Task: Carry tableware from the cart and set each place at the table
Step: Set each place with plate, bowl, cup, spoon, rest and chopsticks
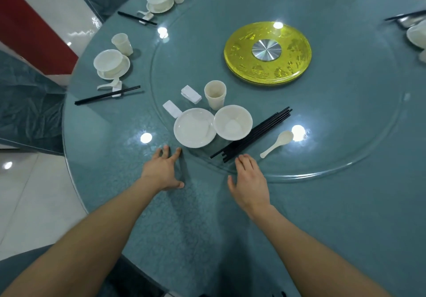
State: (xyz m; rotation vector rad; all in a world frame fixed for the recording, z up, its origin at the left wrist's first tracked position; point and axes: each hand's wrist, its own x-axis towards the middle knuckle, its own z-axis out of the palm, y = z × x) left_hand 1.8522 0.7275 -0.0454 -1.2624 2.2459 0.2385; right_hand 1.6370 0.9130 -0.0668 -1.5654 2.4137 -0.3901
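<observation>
Dishes sit at the near edge of the glass turntable (pixel 322 173): plate (pixel 194 127), bowl (pixel 232 122), cup (pixel 215 95), spoon (pixel 277 143), black chopsticks (pixel 253 133). Both hands are flat and hold nothing, left hand (pixel 164 170) near the plate, right hand (pixel 250 179) by the chopsticks; next, I think, the plate gets lifted to the table's (pixel 345 216) near edge. Round blue-green table has a gold disc (pixel 288 66) in the middle, white floor (pixel 34 193) around.
</observation>
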